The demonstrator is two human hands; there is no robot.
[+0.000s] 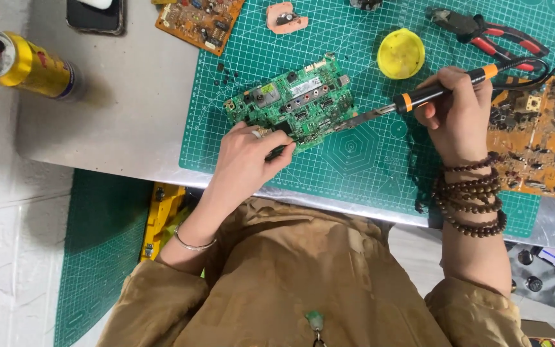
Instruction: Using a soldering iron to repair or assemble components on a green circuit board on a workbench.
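gripping the near edge of the green circuit board (pixel 293 103), left hand (pixel 248 160) fingers clamp it; right hand (pixel 457 112) fingers close around the soldering iron (pixel 419 97), tip touching the board's right side.

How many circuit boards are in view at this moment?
3: a green board on the cutting mat under the left hand, an orange board at the top edge, and a brown board far right. More may lie out of frame.
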